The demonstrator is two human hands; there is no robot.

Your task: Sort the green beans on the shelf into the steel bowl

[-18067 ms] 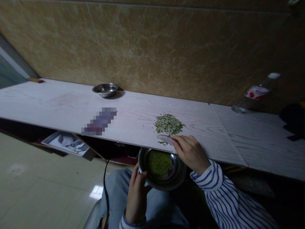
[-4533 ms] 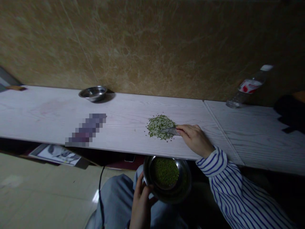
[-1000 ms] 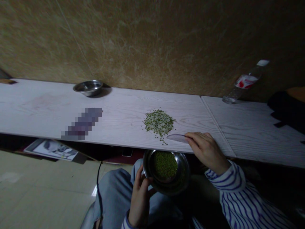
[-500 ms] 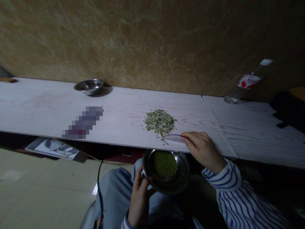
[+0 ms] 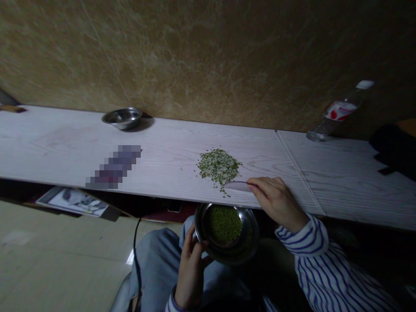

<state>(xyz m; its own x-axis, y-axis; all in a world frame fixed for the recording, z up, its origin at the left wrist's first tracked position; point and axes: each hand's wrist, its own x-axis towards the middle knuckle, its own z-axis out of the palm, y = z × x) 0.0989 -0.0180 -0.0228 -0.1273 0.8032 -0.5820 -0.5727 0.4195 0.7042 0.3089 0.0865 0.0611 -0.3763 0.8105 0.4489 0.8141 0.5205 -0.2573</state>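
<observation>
My left hand [image 5: 192, 265] grips the rim of a steel bowl [image 5: 248, 242] below the counter's front edge. Green beans [image 5: 225, 223] lie in the bottom of this bowl. Above the counter, my right hand [image 5: 278, 200] pinches a thin, translucent, curved piece [image 5: 238, 186] whose tip points left. That tip is beside the lower edge of a pile of green beans mixed with white grains [image 5: 218, 165]. A few loose beans lie just left of the tip, near the counter's front edge.
On the white counter [image 5: 169, 151] a second steel bowl [image 5: 123, 118] stands by the wall, with a pixelated object [image 5: 113, 168] in front of it. A plastic bottle [image 5: 339, 111] and a dark item [image 5: 394, 145] are at the right. A cable hangs below.
My right hand and the thin piece have moved up very slightly. My left hand still holds the bowl in the same place.
</observation>
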